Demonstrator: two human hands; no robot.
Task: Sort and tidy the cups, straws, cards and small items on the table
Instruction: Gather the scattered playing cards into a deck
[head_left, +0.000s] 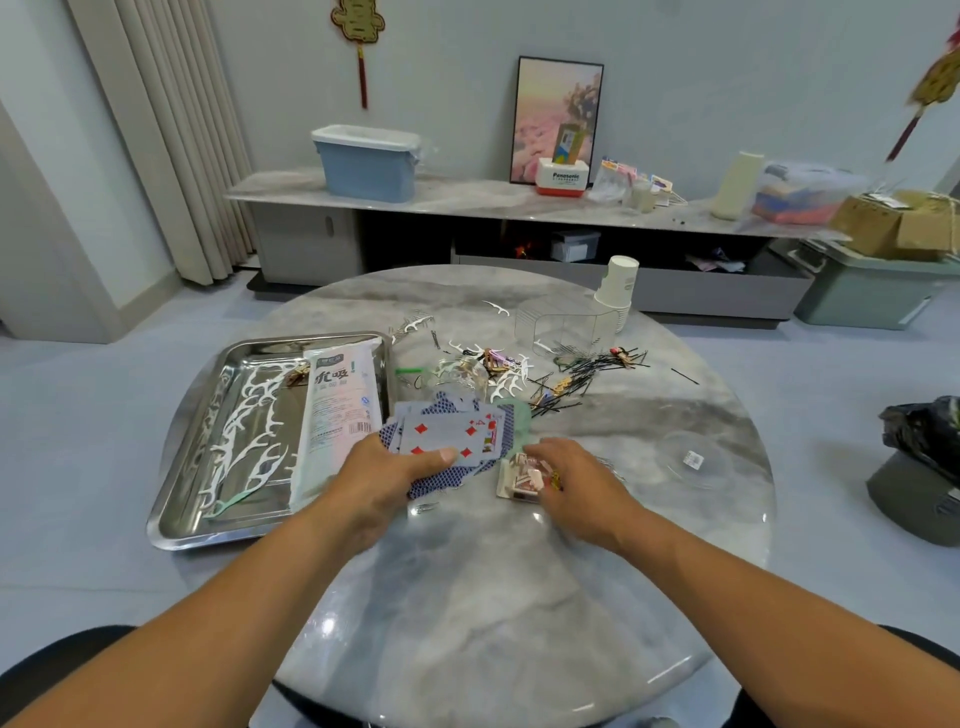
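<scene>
Fingers of the left hand (387, 475) are curling under a loose fan of playing cards (447, 434), with the thumb pressing down on top of a red diamond card, so the bundle is sitting clamped between thumb and fingers just above the marble table (467, 597). Just beside it, the right hand (569, 478) is resting palm down with its fingers bent over a small card box (519, 478); they are touching it, though whether they are actually gripping it I cannot tell through the blur. Beyond both sets of fingertips a scatter of white floss picks (506, 382) is lying mixed with black hairpins (587, 366) and a few small clips, all in the way of any reach further across. Past that mess a stack of paper cups (618, 291) is leaning beside a clear plastic container (558, 325). To the left of the left hand a steel tray (176, 499) is holding more floss picks and a long packet of straws (335, 415), the packet's near edge lying just beside the knuckles. Well off to the right of the right hand a clear lid (691, 460) is lying flat.
</scene>
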